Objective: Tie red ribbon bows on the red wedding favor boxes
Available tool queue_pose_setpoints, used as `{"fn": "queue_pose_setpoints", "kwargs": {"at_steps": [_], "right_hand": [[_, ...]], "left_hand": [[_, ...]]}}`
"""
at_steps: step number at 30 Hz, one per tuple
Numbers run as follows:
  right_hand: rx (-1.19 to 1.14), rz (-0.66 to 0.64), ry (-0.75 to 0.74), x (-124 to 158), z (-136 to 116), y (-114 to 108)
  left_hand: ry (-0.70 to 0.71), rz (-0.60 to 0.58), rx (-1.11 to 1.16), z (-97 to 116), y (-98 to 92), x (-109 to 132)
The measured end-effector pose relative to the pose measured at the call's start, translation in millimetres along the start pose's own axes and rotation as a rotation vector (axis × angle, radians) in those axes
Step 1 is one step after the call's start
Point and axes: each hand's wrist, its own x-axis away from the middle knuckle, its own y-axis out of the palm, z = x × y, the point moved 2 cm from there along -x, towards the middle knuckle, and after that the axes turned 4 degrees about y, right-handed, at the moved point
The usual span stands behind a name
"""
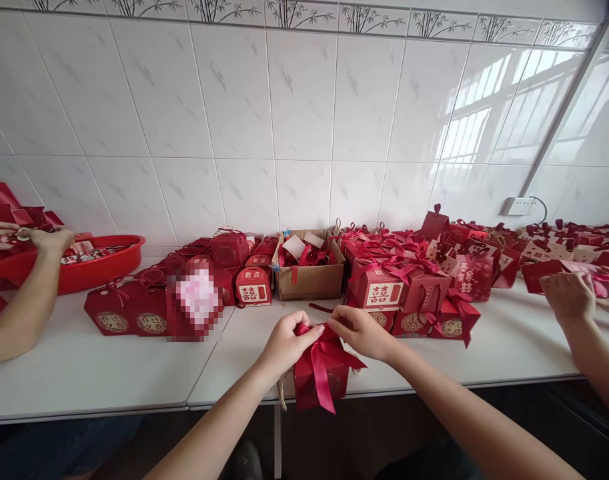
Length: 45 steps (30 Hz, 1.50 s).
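A small red gift box (334,383) sits at the table's front edge, directly before me. Crimson ribbon (320,373) crosses its top, with one tail hanging down the front and another pointing right. My left hand (290,343) pinches the ribbon at the top of the box, thumb against fingers. From the other side my right hand (359,331) pinches the same ribbon, its fingertips close to my left thumb. A twisted cord (283,391) shows at the box's left side. The part of the ribbon between my fingertips is hidden.
Behind my hands stands a cardboard carton (309,285) with ribbon and cards. Red gift boxes (384,293) are stacked to its right, others (254,285) to its left. A red basin (101,267) lies far left near a person's arm. Another person's hands (569,297) work at right.
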Motion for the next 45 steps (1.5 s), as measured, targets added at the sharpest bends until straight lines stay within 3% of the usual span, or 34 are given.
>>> {"fn": "queue_pose_setpoints", "kwargs": {"at_steps": [7, 21, 25, 37, 45], "right_hand": [[0.124, 0.062, -0.030, -1.7, 2.6, 5.3], [0.225, 0.115, -0.006, -3.1, 11.4, 10.5], [0.263, 0.112, 0.003, 0.4, 13.3, 5.9], [0.253, 0.162, 0.036, 5.4, 14.5, 2.7], [0.223, 0.208, 0.066, 8.5, 21.7, -0.6]], "left_hand": [[0.015, -0.028, 0.055, -3.2, 2.9, 1.7], [0.124, 0.034, -0.141, -12.7, 4.0, 2.8], [0.133, 0.005, -0.176, -14.0, 2.7, 5.5], [0.101, -0.001, -0.069, -10.4, 1.3, 1.8], [0.060, -0.026, 0.041, -9.4, 11.1, 2.3]]}}
